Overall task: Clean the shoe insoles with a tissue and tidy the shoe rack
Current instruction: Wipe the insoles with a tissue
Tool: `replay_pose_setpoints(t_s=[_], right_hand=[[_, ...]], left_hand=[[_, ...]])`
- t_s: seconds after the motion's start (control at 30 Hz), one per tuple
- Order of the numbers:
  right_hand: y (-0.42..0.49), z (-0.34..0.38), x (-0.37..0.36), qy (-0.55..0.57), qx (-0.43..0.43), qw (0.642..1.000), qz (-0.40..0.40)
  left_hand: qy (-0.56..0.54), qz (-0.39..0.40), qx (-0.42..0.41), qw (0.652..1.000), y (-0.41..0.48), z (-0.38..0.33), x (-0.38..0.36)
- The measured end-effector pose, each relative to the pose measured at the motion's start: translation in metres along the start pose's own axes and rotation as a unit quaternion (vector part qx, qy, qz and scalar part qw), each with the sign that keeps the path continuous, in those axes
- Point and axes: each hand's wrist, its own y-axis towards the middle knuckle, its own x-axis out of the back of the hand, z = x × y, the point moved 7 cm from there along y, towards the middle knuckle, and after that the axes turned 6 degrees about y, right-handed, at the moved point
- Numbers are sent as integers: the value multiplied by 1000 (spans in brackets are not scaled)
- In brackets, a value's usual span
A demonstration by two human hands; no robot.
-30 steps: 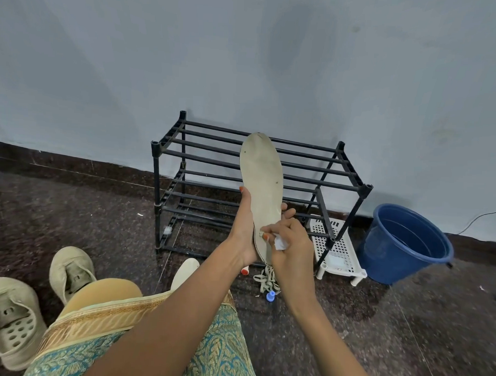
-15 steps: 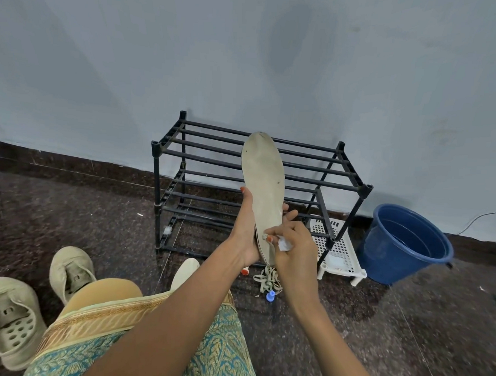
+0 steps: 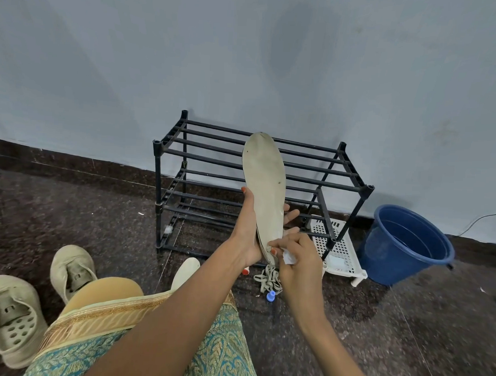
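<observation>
I'm holding the insole [image 3: 265,183] upright in front of the shoe rack [image 3: 367,189], with my left hand [image 3: 249,233] gripping its lower half, toe end up. My right hand [image 3: 297,261] is pinching a little wad of tissue [image 3: 288,258] against the insole's bottom edge. Two beige shoes [image 3: 11,319] are sitting on the floor to my left, and a blue bucket [image 3: 406,246] is off to the right.

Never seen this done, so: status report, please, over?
Left hand grips flat beige shoe insole, held upright. Right hand pinches crumpled white tissue at its lower end. Black tubular shoe rack behind; nothing blocks the wiping.
</observation>
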Motion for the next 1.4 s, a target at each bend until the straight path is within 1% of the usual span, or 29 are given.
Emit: replay_pose_setpoints(t_s=[0.17,0.33,0.4,0.53,0.63,0.87,0.97,1.13,1.2,1.3,1.4], right_hand=[[12,0,1,21,-11,1000,-10],[18,-1,0,19,-4,1000,-24],[13,0,-1,3,10,1000,-18],[-1,-4,-3,-16,14,1000,-5],[-3,-8,0,-8,9,1000,-14],[19,-4,4,-5,6,999,-45],[27,-7,2,-10,1,999,-39],[20,-6,-1,-30,21,999,-22],[13,-6,0,-23,15,1000,-14],[2,-6,-3,-24,14,1000,0],[-4,-9,-3,-15,4,1000,0]], left_hand=[[30,6,37,999,-1,3,0],[31,-1,40,999,-1,3,1],[27,-3,33,999,-3,2,1],[-11,-15,-17,1000,-1,-5,2],[-16,-9,-21,1000,0,-4,0],[31,14,38,999,0,3,0],[47,14,42,998,1,5,1],[20,4,42,999,0,4,1],[16,5,34,999,-1,2,1],[-7,-1,-14,1000,-1,-5,1],[-29,-7,-28,999,0,-6,2]])
